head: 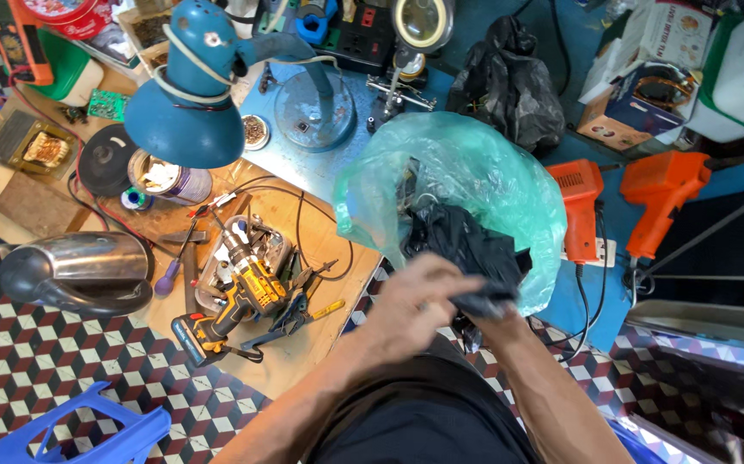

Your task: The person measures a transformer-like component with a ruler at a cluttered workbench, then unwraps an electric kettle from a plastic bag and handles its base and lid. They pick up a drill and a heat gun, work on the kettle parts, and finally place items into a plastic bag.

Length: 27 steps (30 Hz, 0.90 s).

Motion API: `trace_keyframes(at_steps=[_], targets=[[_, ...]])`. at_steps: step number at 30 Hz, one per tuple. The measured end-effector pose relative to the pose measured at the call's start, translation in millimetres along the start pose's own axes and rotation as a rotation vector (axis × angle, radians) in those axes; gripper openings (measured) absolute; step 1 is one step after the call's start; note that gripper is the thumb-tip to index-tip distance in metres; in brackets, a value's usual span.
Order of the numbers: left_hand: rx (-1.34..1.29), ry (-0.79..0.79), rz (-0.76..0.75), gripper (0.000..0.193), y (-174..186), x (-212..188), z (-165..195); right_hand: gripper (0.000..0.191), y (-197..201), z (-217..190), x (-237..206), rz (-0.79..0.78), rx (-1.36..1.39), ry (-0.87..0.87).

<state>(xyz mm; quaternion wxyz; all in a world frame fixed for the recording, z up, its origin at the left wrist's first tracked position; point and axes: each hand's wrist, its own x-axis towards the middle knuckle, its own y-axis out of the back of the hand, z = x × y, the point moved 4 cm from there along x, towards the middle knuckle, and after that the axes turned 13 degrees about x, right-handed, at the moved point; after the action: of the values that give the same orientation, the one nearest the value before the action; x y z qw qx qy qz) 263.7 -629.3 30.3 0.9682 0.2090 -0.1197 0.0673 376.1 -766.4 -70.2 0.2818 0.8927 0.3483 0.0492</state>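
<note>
So the biggest thing in play was the pale green plastic bag (pixel 475 180), puffed up just above and beyond both hands, sitting at the edge of the blue desk (pixel 320 176). Its mouth faced the person, and a crumpled black bag (pixel 458 241) spilled out of it, right up against the hands.

Off to the left of the hands, the blue desk lamp (pixel 196 94) leaned over a wooden board cluttered with tools. Lower on that side, the shiny steel kettle (pixel 80 271) lay on the checkered floor. Closer in on the left was the yellow and black cordless drill (pixel 239 301), lying on its side on the board. To the right of the hands, past the green bag, two orange power tools (pixel 621 193) rested on the blue surface.

The left hand (pixel 415 305) was blurry but curled over, its grip looking pinched on the black bag's lower edge. The right hand (pixel 488 309) was mostly hidden behind the left, so I couldn't tell whether its grip was clenched or loose, only that it was touching the same black bag.
</note>
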Motion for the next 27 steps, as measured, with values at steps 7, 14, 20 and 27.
trace_keyframes(at_steps=[7, 14, 20, 27], targets=[[-0.052, 0.119, -0.047, 0.046, -7.6, -10.2, 11.8, 0.046, -11.4, 55.6, -14.0, -0.396, -0.879, 0.302], [-0.173, 0.416, 0.196, 0.051, 13.4, 25.9, -3.7, 0.028, 46.0, 30.7, 0.1, -0.196, -0.531, -0.289], [0.018, 0.335, 0.249, 0.042, 32.9, 47.3, 20.2, 0.034, 83.4, -29.4, 0.5, 0.081, -0.141, -0.230], [0.340, -0.392, 0.097, 0.022, -34.6, 38.6, 70.1, 0.039, 78.1, -0.2, 5.8, -0.057, -0.320, -0.276]])
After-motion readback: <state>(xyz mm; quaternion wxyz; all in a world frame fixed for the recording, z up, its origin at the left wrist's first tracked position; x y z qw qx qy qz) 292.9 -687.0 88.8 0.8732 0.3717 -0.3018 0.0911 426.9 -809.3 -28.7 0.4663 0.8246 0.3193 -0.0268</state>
